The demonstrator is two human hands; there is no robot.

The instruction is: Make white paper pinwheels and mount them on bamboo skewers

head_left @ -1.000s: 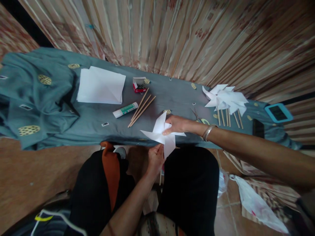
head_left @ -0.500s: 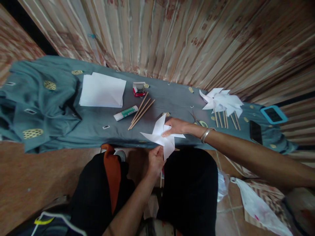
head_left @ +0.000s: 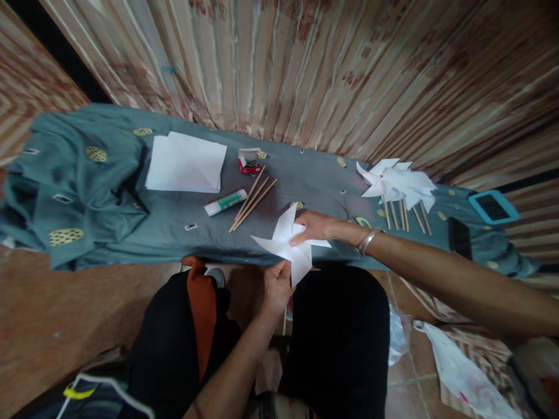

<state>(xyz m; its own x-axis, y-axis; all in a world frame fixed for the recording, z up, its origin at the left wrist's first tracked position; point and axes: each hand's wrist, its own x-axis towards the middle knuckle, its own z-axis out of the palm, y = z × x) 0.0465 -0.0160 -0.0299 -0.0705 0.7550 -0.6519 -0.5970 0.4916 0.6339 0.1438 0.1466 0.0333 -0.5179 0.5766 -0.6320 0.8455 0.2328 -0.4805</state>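
Pleated beige curtain (head_left: 271,75) with reddish prints beyond the right hand (head_left: 312,226), long cloth-covered table (head_left: 308,174), gray-green with yellow motifs, to either side of it, brownish tiled floor (head_left: 87,308) below the left hand (head_left: 278,285), dim light.

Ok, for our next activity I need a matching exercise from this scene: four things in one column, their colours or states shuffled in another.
Column one
1. glue stick
2. small box
3. right hand
4. flat device

Column two
A. touching the held pinwheel near its middle
B. light blue rim
C. white with a green label
D. red, lid open

Pairs: 1-C, 2-D, 3-A, 4-B
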